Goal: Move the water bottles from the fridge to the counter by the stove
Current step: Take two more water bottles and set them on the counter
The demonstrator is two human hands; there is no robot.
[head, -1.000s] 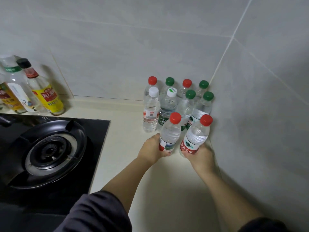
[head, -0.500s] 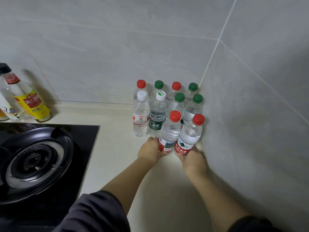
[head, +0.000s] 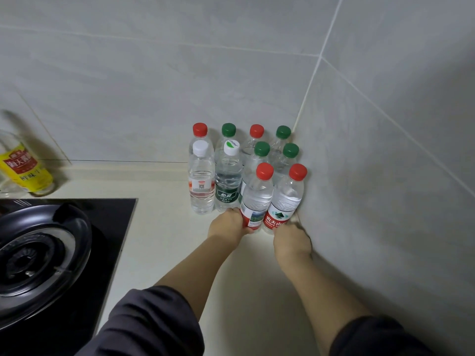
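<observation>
Several clear water bottles stand packed in the corner of the cream counter [head: 164, 227], with red, green and white caps. My left hand [head: 227, 224] grips the base of a red-capped bottle [head: 257, 194] at the front of the group. Beside it, against the right wall, my right hand [head: 290, 240] holds the base of another red-capped bottle [head: 286, 199]. Both bottles stand upright, touching each other and the row behind. A white-capped bottle with a red label [head: 201, 181] and one with a green label [head: 227, 181] stand just to their left.
A black gas stove [head: 46, 253] with a round burner fills the left side. A yellow-labelled sauce bottle [head: 25, 170] stands at the back left against the tiled wall. Tiled walls close the corner behind and to the right of the bottles.
Both hands have pushed the two red-capped bottles further back into the corner, snug against the group. The view has shifted right, so the stove and sauce bottles sit further left.
</observation>
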